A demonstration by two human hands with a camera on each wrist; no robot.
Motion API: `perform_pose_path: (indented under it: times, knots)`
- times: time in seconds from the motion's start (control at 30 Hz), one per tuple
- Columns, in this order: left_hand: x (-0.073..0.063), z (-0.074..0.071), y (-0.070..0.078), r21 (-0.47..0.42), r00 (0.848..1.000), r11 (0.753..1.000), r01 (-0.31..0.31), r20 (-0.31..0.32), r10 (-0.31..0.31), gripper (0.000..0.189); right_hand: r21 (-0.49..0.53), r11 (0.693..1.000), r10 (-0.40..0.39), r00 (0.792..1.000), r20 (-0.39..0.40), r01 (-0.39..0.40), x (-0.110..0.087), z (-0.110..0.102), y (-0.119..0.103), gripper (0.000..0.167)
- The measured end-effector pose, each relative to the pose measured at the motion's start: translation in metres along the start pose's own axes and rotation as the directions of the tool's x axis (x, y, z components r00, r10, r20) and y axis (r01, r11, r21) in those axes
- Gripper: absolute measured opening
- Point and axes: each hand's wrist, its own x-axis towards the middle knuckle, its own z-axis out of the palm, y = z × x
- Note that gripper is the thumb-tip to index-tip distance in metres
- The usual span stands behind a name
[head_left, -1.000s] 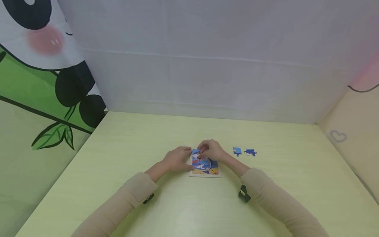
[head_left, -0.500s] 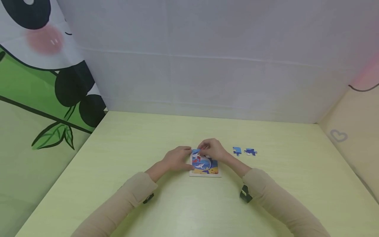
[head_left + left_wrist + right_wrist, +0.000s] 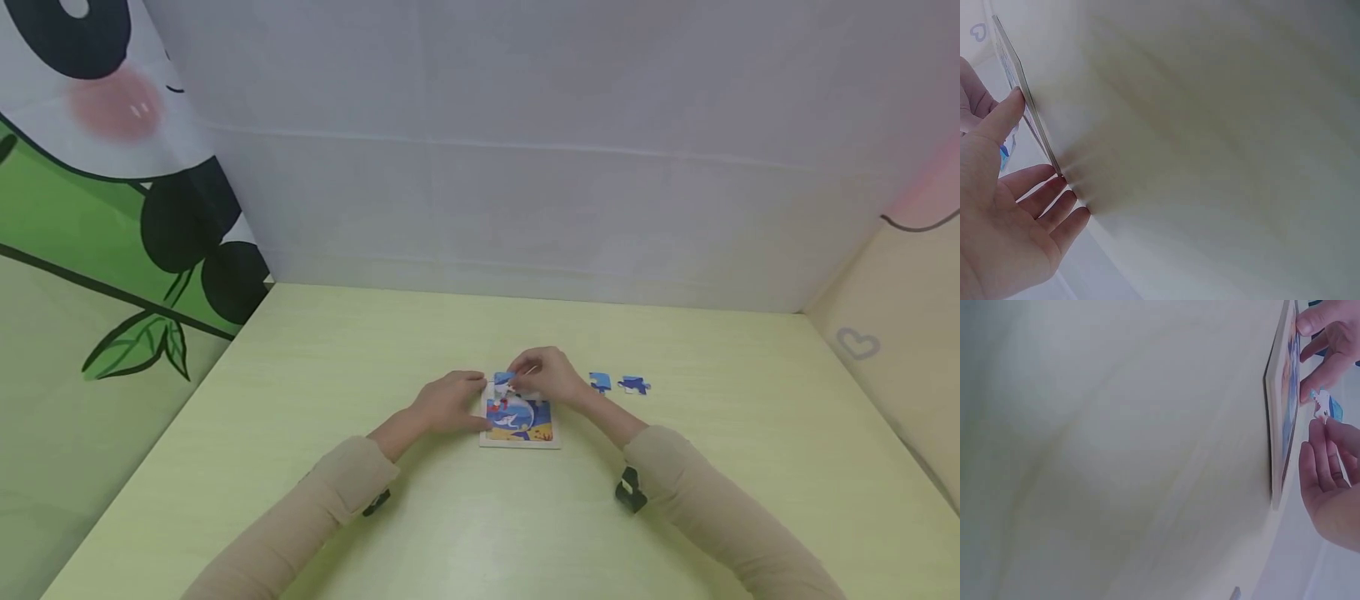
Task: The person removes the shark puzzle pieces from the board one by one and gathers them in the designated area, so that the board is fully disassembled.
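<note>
In the head view, a small square jigsaw puzzle in a pale frame (image 3: 521,444) lies on the table, its lower part filled with a blue and yellow sea picture. My left hand (image 3: 450,402) rests along the frame's left side, thumb over the edge and fingertips at the upper left corner. My right hand (image 3: 551,375) pinches a blue and white puzzle piece (image 3: 1330,407) between thumb and fingers, raised over the top of the frame. Pale backing shows beside that piece.
Two loose puzzle pieces lie to the right of the frame, a light blue one (image 3: 600,381) and a darker blue one (image 3: 634,384). Beyond the table (image 3: 375,333) stands a grey-white cloth wall (image 3: 480,217), with printed panels at both sides.
My right hand has moved up and slightly right, lifting the piece from the puzzle's upper left part and baring some backing. The left hand has stayed at the frame's left side.
</note>
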Motion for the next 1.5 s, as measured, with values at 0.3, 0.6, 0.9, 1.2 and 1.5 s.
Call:
perform_pose_path:
  times: [0.3,0.6,0.9,1.2,1.5]
  knots:
    - [-0.001,-0.001,0.001,-0.008,1.0,1.0,0.022,0.009,-0.022,0.068,-0.002,0.998,0.067,0.998,-0.003,-0.067,-0.002,-0.002,0.004,0.018]
    - [-0.002,-0.002,0.003,-0.018,0.999,0.999,0.033,0.014,-0.033,0.068,-0.021,0.998,0.062,0.998,-0.006,-0.062,-0.008,-0.008,0.002,0.018]
    - [-0.003,-0.004,0.004,-0.007,0.999,0.999,0.04,0.016,-0.04,0.068,-0.076,0.997,0.023,0.999,-0.048,-0.027,-0.019,-0.036,0.006,0.018]
    - [-0.005,-0.003,0.003,-0.002,0.999,0.999,0.035,0.018,-0.034,0.068,-0.099,0.994,0.03,0.998,-0.061,-0.036,-0.043,-0.072,0.018,0.021]
    - [-0.006,-0.001,0.001,-0.002,0.999,0.999,0.05,0.018,-0.05,0.068,-0.068,0.992,0.107,0.993,-0.052,-0.111,-0.069,-0.113,0.042,0.023]
